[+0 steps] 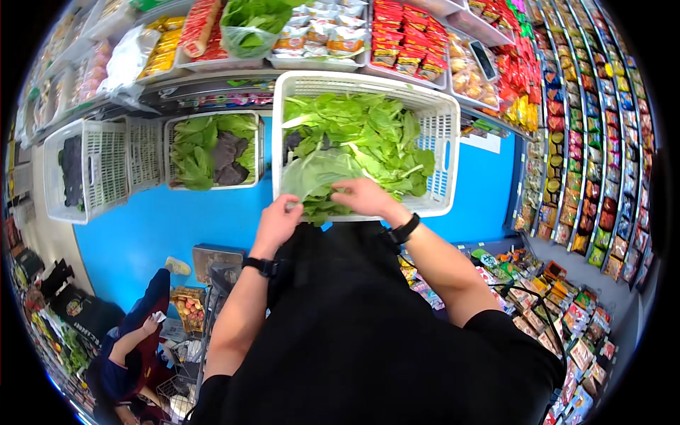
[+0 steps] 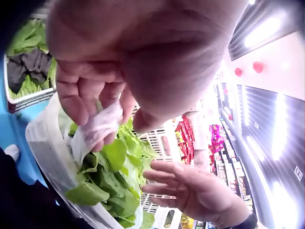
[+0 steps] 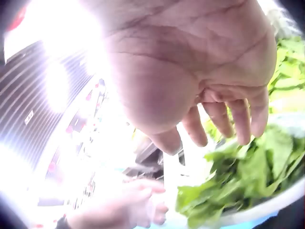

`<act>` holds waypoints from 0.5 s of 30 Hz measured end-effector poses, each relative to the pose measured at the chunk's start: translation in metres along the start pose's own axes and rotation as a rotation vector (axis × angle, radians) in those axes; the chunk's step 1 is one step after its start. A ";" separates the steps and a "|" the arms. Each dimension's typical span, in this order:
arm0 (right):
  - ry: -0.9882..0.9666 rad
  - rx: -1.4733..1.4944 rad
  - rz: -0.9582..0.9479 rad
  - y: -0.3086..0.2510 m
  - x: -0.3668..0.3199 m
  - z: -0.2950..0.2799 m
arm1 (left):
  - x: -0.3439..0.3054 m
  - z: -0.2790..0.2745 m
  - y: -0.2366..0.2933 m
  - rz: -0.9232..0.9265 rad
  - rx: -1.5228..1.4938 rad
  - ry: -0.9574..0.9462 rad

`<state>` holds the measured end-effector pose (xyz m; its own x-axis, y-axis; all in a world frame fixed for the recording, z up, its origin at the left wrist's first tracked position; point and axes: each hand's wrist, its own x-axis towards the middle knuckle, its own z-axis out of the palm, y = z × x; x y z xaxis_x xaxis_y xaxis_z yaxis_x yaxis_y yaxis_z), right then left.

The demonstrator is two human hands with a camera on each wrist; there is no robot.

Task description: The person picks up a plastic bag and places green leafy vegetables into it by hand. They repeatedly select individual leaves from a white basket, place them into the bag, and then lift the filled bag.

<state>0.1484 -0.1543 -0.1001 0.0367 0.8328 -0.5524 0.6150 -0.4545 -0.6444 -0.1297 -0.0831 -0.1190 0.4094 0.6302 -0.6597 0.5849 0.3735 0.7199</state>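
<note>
A large white slatted crate (image 1: 445,159) in front of me is heaped with leafy greens (image 1: 368,117). My left hand (image 1: 278,223), at its near left rim, pinches a gathered part of a thin clear plastic bag (image 2: 102,125). The bag's body (image 1: 319,170) spreads over the near leaves in the head view. Beside it, my right hand (image 1: 365,197) hovers over the near edge of the greens. Its fingers (image 3: 238,121) hang relaxed and apart above the leaves in the right wrist view, with nothing gripped.
Left of the crate stand a smaller crate of green and dark purple leaves (image 1: 212,185) and another white crate (image 1: 106,166). Shelves of packaged snacks (image 1: 407,42) line the back, with a phone (image 1: 484,60) on top. A person (image 1: 138,347) is behind at lower left, near a cart.
</note>
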 end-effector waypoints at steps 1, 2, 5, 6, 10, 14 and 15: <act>-0.001 0.110 0.036 0.020 -0.008 -0.020 | -0.006 -0.004 0.001 0.003 0.002 -0.015; 0.097 0.120 0.123 0.048 -0.011 -0.033 | -0.013 -0.011 0.010 0.031 0.159 0.032; 0.385 -0.026 0.326 0.166 -0.011 -0.051 | -0.025 -0.011 0.052 0.041 0.369 0.125; 0.388 -0.018 0.329 0.200 -0.010 -0.052 | -0.026 -0.008 0.064 0.016 0.416 0.184; 0.287 -0.178 0.423 0.254 -0.005 -0.043 | -0.013 0.021 0.099 0.189 0.533 0.279; -0.045 -0.110 0.212 0.227 0.021 -0.023 | -0.004 0.065 0.111 0.335 0.569 0.328; -0.090 -0.187 0.091 0.220 0.025 -0.018 | -0.005 0.078 0.123 0.325 0.572 0.324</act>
<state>0.2985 -0.2276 -0.2460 0.0331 0.7557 -0.6541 0.7480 -0.4527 -0.4853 -0.0051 -0.0936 -0.0440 0.4484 0.8517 -0.2714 0.7798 -0.2243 0.5844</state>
